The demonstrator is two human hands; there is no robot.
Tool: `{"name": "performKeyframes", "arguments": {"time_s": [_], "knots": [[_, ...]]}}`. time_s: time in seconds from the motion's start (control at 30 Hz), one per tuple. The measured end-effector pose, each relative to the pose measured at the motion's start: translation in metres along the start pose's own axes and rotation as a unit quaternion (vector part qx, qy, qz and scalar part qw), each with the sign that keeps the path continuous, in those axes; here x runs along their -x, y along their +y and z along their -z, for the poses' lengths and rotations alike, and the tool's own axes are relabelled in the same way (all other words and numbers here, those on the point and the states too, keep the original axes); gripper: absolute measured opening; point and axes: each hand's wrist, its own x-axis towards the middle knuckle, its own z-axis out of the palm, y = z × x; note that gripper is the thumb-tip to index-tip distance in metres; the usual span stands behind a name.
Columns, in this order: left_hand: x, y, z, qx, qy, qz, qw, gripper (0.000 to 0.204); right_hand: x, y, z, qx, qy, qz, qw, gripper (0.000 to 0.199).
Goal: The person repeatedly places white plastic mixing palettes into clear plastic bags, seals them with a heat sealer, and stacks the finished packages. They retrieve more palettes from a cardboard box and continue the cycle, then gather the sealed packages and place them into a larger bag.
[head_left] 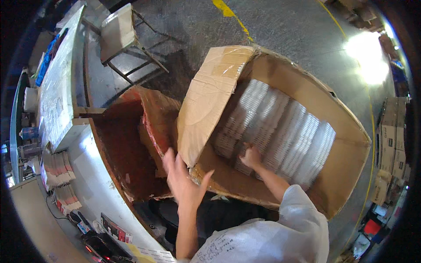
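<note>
A large open cardboard box stands in front of me, one flap folded outward on its left. Inside lie several rows of nested clear plastic trays, their ridged edges upward. My right hand reaches into the box at the near edge of these trays, its fingers curled together; whether they grip a tray is hidden. My left hand, slightly blurred, is beside the box's near left corner with thumb and fingers spread, and nothing shows in it.
A worn reddish-brown box stands open to the left, against a white table. Stacks of cards lie on that table. Beyond are a metal-legged chair and a plastic-covered bench. Cartons are piled at far right.
</note>
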Motion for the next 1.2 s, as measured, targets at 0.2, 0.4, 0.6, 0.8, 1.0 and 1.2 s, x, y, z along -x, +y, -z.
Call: {"name": "performKeyframes", "arguments": {"time_s": [0.2,0.4,0.6,0.8,1.0,1.2], "knots": [[-0.099,0.003,-0.094,-0.106,-0.088,-0.009,0.99,0.059,-0.052,-0.031,-0.069,0.061,-0.024,0.062,0.996,0.049],[-0.096,-0.012,-0.099,-0.086,-0.072,0.008,0.994,0.058,-0.083,-0.036,-0.108,0.065,-0.011,0.058,0.996,0.048],[-0.109,-0.013,-0.093,-0.06,-0.077,-0.001,0.995,0.068,-0.093,-0.04,-0.133,0.066,0.009,0.049,0.997,0.047],[-0.107,-0.019,-0.092,-0.02,-0.118,0.026,0.992,0.077,-0.094,-0.026,-0.143,0.058,0.029,0.035,0.997,0.047],[-0.108,-0.017,-0.093,-0.025,-0.107,0.017,0.994,0.075,-0.1,-0.025,-0.142,0.047,0.035,0.024,0.998,0.046],[-0.107,-0.017,-0.092,-0.04,-0.112,0.015,0.993,0.075,-0.116,-0.028,-0.145,0.036,0.032,0.011,0.999,0.046]]}}
